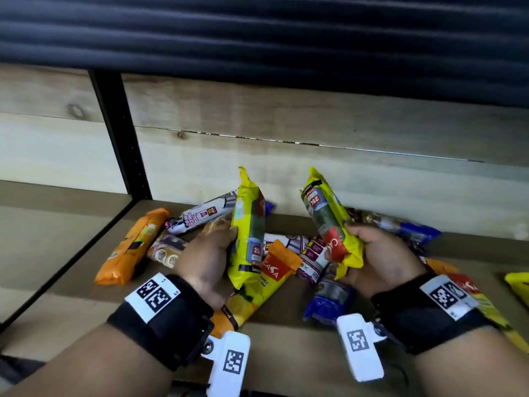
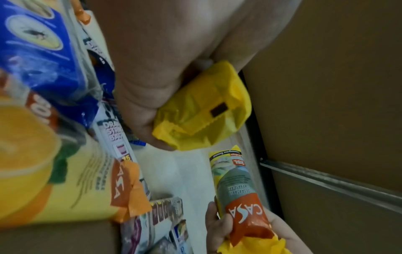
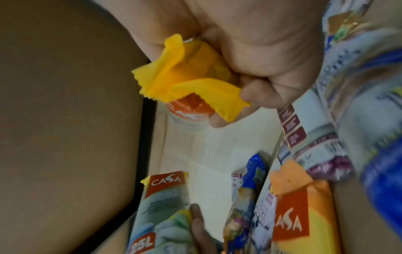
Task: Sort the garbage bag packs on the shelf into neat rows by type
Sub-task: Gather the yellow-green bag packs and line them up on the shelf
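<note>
Each hand holds one yellow CASA 25L pack above a jumbled pile on the wooden shelf (image 1: 286, 345). My left hand (image 1: 209, 253) grips a yellow pack (image 1: 247, 224) around its lower half, upright; its crumpled end (image 2: 202, 110) shows in the left wrist view. My right hand (image 1: 375, 253) grips the other yellow pack (image 1: 329, 222) near its red end, tilted left; its crimped end (image 3: 187, 80) sticks out of the fist. Below lie an orange CASA pack (image 1: 269, 279), white drawstring packs (image 1: 200, 216) and blue packs (image 1: 329, 299).
An orange pack (image 1: 128, 247) lies apart at the left. More blue packs (image 1: 412, 230) sit behind my right hand, and yellow packs (image 1: 518, 285) at the right edge. A black upright (image 1: 120, 133) divides the wooden back wall. A dark shelf overhangs above.
</note>
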